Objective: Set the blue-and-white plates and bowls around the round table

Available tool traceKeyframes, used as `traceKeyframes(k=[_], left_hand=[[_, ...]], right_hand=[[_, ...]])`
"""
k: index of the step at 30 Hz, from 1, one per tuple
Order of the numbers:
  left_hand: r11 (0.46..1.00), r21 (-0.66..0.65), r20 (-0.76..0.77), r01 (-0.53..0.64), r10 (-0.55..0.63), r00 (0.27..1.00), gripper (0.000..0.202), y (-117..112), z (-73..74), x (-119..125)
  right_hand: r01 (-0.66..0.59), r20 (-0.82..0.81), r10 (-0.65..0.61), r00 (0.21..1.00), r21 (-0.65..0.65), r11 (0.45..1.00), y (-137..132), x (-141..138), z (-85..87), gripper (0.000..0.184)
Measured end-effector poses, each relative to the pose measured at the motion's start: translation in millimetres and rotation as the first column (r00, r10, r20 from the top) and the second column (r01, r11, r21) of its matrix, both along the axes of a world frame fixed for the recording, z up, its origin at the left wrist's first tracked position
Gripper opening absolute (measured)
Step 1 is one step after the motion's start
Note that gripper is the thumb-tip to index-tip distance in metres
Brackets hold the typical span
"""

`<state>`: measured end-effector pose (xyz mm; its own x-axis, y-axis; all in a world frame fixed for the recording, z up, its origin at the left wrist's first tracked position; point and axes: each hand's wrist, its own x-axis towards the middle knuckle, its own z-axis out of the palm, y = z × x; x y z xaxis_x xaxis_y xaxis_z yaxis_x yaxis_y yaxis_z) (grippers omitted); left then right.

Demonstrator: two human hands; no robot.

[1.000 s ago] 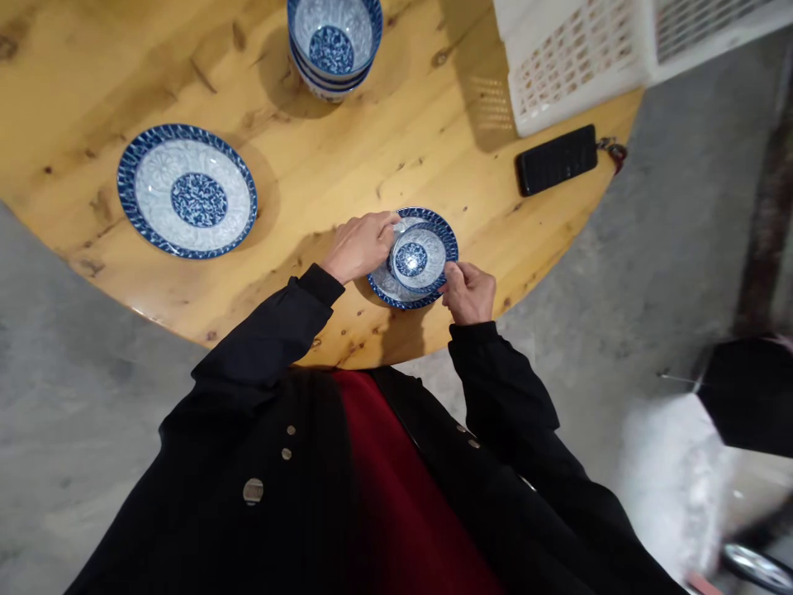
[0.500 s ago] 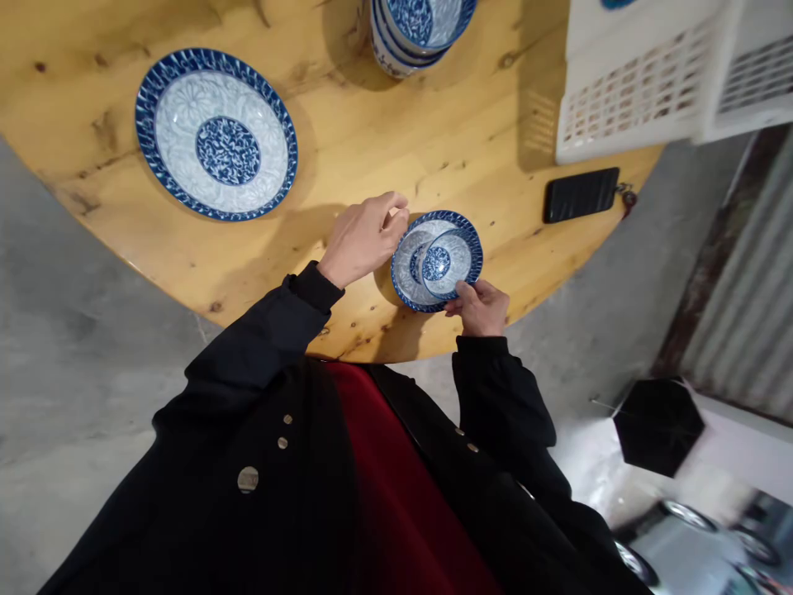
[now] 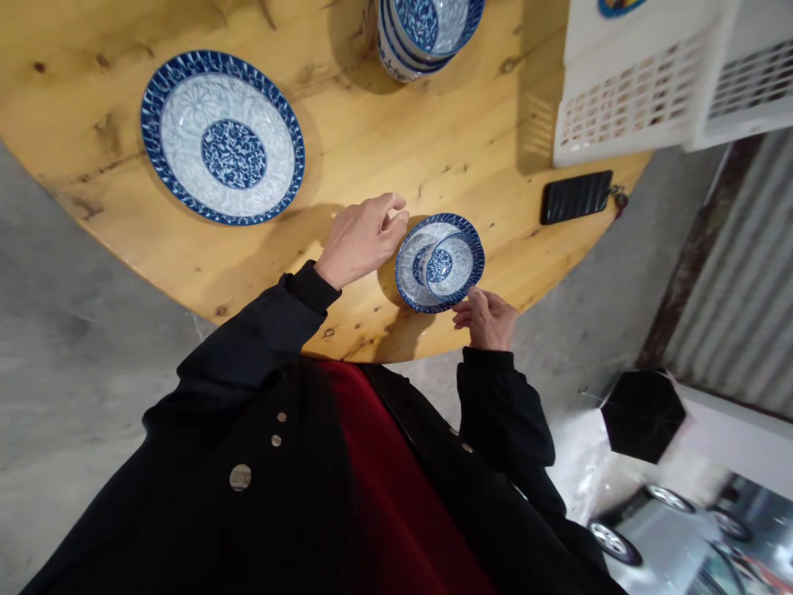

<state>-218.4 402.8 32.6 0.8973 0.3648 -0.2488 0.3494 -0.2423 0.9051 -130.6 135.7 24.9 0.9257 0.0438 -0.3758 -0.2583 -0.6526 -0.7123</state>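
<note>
A small blue-and-white bowl sits on a small plate with a dark blue patterned rim, near the table's front edge. My right hand is at the plate's lower right, its fingers slightly apart and the fingertips by the rim. Nothing shows in its grasp; whether a fingertip still touches the rim, I cannot tell. My left hand is left of the small plate, thumb and forefinger apart, holding nothing. Farther left lies a large oval-looking plate with the same blue pattern.
Several stacked bowls stand at the back of the wooden table. On the right are a white perforated basket and a black phone. The table's curved edge runs close to my body. A black umbrella is beyond, lower right.
My right hand has let go of the small bowl and drawn back slightly, down and right. The bowl stays on the small plate. My left hand has hardly moved; the view shifts a little.
</note>
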Motion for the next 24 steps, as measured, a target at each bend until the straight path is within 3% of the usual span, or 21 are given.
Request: traceKeyframes(k=[6, 12, 18, 24], left_hand=[[1.0, -0.017, 0.045, 0.016, -0.015, 0.999, 0.031, 7, -1.5, -8], [0.995, -0.051, 0.083, -0.084, 0.089, 0.993, 0.033, 12, -1.7, -39], [0.977, -0.037, 0.017, -0.209, 0.209, 0.978, 0.037, 7, 1.9, -113], [0.958, -0.044, -0.141, -0.282, 0.274, 0.951, 0.044, -42, -2.1, -195]], right_hand=[[0.134, 0.078, -0.137, 0.988, 0.033, 0.99, -6, -12, 13.1, 0.029], [0.086, 0.084, -0.098, 0.992, 0.128, 0.988, 4, -38, 18.3, 0.032], [-0.008, 0.056, -0.007, 0.998, 0.262, 0.965, 7, -82, 10.5, 0.038], [0.047, -0.115, -0.004, 0.993, 0.371, 0.927, -39, -165, -4.5, 0.039]])
